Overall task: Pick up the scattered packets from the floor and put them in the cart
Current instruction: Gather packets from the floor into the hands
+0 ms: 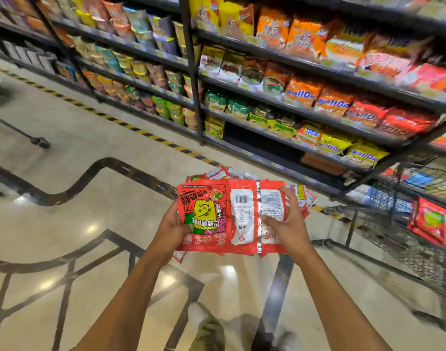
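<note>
Red packets [208,211] are gripped by the curled fingers of left hand [170,230] and right hand [291,225]; the cart [419,259] is seen at three o'clock.

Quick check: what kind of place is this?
Most likely a supermarket aisle: long shelves packed with snack packets, and a wire shopping cart at the right.

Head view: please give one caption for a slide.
Left hand and right hand hold red packets beside the wire cart.
</note>
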{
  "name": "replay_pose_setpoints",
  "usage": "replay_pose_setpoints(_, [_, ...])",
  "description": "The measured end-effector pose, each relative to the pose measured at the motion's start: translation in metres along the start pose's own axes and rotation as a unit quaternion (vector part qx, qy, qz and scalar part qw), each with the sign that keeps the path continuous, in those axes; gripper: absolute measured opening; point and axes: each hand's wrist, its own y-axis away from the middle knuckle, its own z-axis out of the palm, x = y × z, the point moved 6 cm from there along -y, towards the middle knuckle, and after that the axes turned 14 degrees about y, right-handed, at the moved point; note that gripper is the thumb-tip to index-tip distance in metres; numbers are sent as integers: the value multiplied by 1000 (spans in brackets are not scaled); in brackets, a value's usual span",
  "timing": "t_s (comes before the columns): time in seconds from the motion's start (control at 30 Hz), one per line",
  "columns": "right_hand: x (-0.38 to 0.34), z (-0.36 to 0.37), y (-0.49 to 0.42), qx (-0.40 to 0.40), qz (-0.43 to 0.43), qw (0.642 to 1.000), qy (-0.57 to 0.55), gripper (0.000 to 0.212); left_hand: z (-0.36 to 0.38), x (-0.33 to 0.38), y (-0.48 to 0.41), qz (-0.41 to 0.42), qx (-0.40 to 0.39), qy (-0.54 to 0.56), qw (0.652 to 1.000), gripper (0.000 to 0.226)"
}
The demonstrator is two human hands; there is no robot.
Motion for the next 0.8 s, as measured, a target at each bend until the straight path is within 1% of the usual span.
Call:
replay_pose_setpoints(0.13, [-2,-90,32,58,-9,998,-34,81,84,25,22,9,-30,24,999,70])
replay_pose_setpoints(0.23, [17,-166,56,92,-17,994,-52,80,155,23,39,20,-45,22,999,76])
replay_pose_setpoints(0.33, [46,-248,85,119,-25,991,-50,81,236,9,62,27,-67,17,997,80])
replay_pose_setpoints(0.43, [77,-332,116,150,-32,987,-36,82,322,-11,90,29,-97,34,994,76])
replay_pose_setpoints(0.53, [115,-411,147,184,-26,982,-31,87,406,-33,117,21,-131,40,990,77])
replay_pose_setpoints(0.67, [160,-503,185,224,-11,974,-37,91,507,-55,140,13,-174,19,984,73])
replay_pose_setpoints(0.8, [202,-577,206,265,13,963,-49,90,595,-68,142,13,-214,-14,977,81])
